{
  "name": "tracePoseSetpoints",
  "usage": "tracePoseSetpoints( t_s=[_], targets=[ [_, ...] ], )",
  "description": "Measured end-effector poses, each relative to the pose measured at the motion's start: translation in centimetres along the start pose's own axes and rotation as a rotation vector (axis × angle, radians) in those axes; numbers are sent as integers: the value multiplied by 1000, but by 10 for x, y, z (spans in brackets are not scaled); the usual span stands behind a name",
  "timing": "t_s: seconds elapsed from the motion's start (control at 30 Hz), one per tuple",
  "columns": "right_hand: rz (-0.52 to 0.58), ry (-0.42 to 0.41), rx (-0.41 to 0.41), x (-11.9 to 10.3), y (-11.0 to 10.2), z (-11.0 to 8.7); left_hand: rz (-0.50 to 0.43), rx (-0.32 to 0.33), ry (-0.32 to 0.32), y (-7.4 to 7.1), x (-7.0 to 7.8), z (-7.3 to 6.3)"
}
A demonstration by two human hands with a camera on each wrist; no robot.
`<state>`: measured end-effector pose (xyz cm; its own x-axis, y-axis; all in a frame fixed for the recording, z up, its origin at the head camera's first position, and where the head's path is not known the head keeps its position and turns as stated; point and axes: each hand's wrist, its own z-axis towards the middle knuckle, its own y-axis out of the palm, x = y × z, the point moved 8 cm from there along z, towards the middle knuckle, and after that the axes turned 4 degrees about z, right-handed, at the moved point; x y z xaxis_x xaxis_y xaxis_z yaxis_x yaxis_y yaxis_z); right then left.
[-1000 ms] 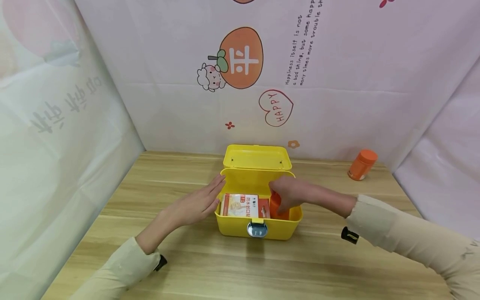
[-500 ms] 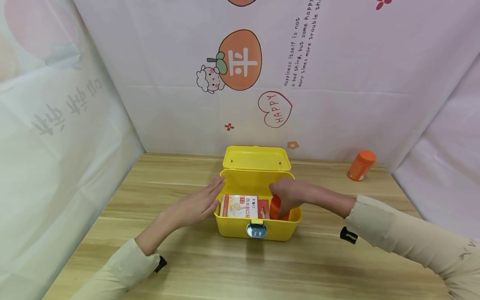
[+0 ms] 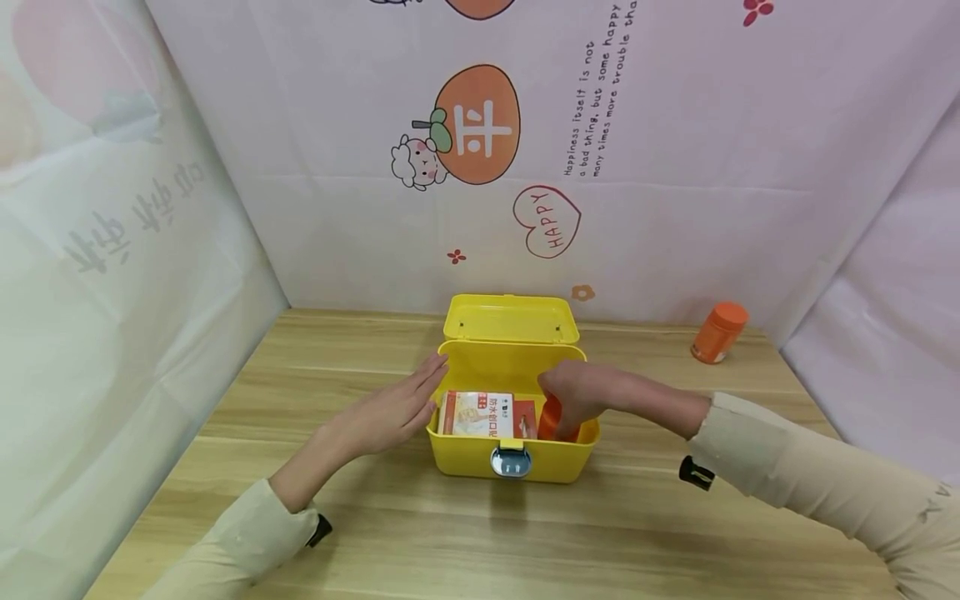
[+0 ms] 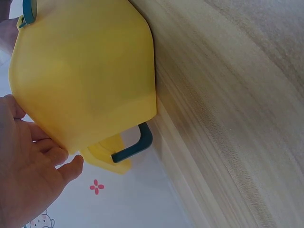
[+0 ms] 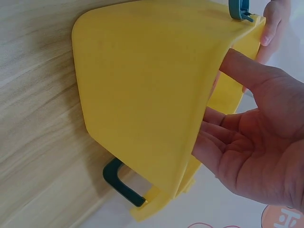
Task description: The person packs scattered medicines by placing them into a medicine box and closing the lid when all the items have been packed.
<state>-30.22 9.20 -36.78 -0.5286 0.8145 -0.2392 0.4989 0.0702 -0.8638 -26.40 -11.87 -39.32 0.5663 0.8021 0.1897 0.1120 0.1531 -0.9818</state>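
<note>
A yellow plastic box (image 3: 512, 460) stands on the table with its lid (image 3: 512, 319) tipped back. Inside lie a white and orange bandage box (image 3: 477, 414) and, beside it, a red packet (image 3: 525, 418). My right hand (image 3: 577, 398) reaches into the box's right end and grips an orange bottle (image 3: 551, 419), which it partly covers. In the right wrist view the fingers go behind the box wall, so their tips are hidden. My left hand (image 3: 392, 414) touches the box's left rim with its fingers extended; the left wrist view shows this hand (image 4: 33, 166) against the yellow side.
Another orange bottle (image 3: 718, 333) with an orange lid stands upright at the back right of the wooden table (image 3: 360, 533). A printed cloth (image 3: 360, 225) hangs right behind the box, and pale cloth closes off both sides. A clasp (image 3: 511, 462) juts from the box front.
</note>
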Motion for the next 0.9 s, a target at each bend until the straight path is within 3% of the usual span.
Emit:
tracePoseSetpoints(
  t_s=[0.27,0.57,0.7,0.9],
  targets=[
    [0,0,-4,0,1,-4,0,-3,-4,2,-1,2],
    [41,-73,14,0,-6,-13,0,-15,-14,4,-3,3],
    [84,-97,80,8,-18,-21,-1,-13,-19,4,-3,3],
    [112,-166,271,23,-38,-39,-3,0,-4,3,-1,2]
  ],
)
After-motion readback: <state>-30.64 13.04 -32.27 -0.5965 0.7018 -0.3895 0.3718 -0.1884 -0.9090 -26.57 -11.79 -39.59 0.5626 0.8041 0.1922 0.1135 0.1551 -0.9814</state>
